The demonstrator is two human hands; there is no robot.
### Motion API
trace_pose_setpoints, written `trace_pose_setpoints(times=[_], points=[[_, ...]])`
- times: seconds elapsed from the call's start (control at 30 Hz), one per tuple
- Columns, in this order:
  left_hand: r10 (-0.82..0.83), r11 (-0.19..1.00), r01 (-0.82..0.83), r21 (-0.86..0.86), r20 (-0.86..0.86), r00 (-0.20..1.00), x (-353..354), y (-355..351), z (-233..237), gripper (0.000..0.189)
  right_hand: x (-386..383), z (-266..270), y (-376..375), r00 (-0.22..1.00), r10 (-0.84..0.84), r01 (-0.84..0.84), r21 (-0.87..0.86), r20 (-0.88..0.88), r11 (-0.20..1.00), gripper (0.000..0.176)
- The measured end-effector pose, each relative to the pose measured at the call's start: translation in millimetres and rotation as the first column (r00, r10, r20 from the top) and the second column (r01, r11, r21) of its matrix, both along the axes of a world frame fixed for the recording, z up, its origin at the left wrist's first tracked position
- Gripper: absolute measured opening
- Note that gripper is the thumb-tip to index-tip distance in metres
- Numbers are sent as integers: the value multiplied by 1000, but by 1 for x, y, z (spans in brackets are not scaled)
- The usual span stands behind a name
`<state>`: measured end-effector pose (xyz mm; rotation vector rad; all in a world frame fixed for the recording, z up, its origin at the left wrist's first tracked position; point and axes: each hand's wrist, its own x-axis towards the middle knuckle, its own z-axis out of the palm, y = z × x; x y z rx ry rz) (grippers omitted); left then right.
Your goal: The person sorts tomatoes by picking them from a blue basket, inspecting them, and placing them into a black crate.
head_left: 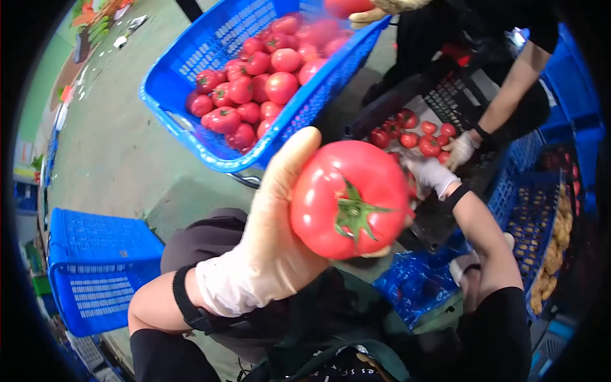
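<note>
Close to the camera, my left hand, in a pale glove, is wrapped around a large red tomato whose green calyx faces me. Behind it, my gloved right hand reaches down at a dark crate. Its fingers curl around another tomato, mostly hidden by the large one. Several smaller tomatoes lie in that crate beyond my right hand. A blue basket heaped with tomatoes stands at the upper left of my hands.
Across from me, a co-worker's gloved hand touches tomatoes in the dark crate; their other glove is by a blurred tomato over the basket. A blue crate stands at left. Potatoes and blue plastic are at right.
</note>
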<state>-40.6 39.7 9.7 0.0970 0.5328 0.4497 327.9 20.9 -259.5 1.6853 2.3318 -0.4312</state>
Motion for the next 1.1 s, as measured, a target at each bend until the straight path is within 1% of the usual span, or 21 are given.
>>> trace_pose_setpoints(times=[0.03, 0.07, 0.1, 0.13, 0.17, 0.23, 0.27, 0.3, 0.33, 0.4, 0.43, 0.47, 0.53, 0.6, 0.67, 0.73, 0.8, 0.93, 1.0, 1.03, 1.1], points=[[15, 1000, -15, 16, -47, 999, 1, -2, -1, 61, -38, 100, 15, 989, -149, 140, -333, -3, 933, 77], [32, 999, -29, 35, -93, 995, 2, -4, -1, 73, -41, 118, 15, 978, -208, 208, -187, 21, 960, 93], [31, 999, -29, 18, -92, 995, 3, -5, -1, 71, -42, 156, 12, 977, -111, 96, -90, -181, 991, 88], [34, 999, -30, 43, -99, 994, 4, -9, -1, 65, -50, 192, 1, 940, -70, 79, 15, -333, 997, 85], [-6, 996, 16, 88, -110, 994, 5, -13, -5, 62, -68, 241, -13, 873, -192, 177, -76, -448, 981, 83], [-69, 977, 100, 189, -165, 984, 7, -21, -4, 55, -88, 288, -37, 788, -13, 94, 100, -615, 991, 84], [-89, 961, 139, 240, -206, 974, 8, -27, -3, 52, -101, 309, -55, 736, -126, 192, 26, -666, 981, 88], [-147, 957, 194, 216, -215, 965, 9, -32, 4, 63, -109, 322, -69, 713, -79, 186, 79, -697, 979, 90], [-160, 954, 205, 221, -207, 965, 8, -34, 5, 63, -115, 330, -81, 687, -31, 180, 130, -726, 975, 92], [-289, 934, 275, 229, 33, 957, 5, -36, 6, 68, -121, 336, -104, 680, -22, 229, 185, -733, 956, 95], [-378, 901, 336, 275, 114, 919, 7, -36, 12, 87, -123, 338, -113, 669, -1, 265, 238, -743, 934, 98], [-388, 896, 345, 279, 113, 915, 8, -38, 15, 87, -125, 337, -120, 670, -4, 275, 242, -743, 931, 98], [-444, 862, 330, 384, 261, 857, 10, -42, 19, 98, -130, 330, -132, 673, 68, 297, 352, -737, 888, 105], [-481, 834, 358, 419, 235, 845, 10, -42, 19, 101, -134, 330, -142, 706, 59, 328, 401, -705, 855, 107], [-492, 868, 347, 355, 515, 702, 10, -40, 5, 96, -135, 331, -147, 661, 72, 342, 386, -747, 857, 106], [-487, 871, 342, 354, 518, 703, 11, -42, 8, 98, -138, 336, -151, 645, 36, 373, 355, -764, 857, 108], [-514, 787, 412, 459, 117, 850, 11, -44, 18, 103, -135, 338, -152, 619, 26, 351, 306, -785, 885, 109], [-511, 779, 416, 469, 89, 855, 14, -49, 22, 103, -134, 338, -151, 543, 43, 323, 255, -839, 911, 114], [-528, 759, 440, 480, 58, 847, 14, -47, 24, 105, -134, 332, -152, 448, 41, 359, 222, -893, 907, 101], [-531, 756, 442, 482, 57, 846, 14, -46, 24, 105, -132, 332, -149, 448, 42, 361, 224, -893, 905, 101], [-627, 709, 516, 480, 94, 774, 16, -41, 23, 106, -125, 335, -141, 720, 270, 131, 507, -639, 852, 83]])
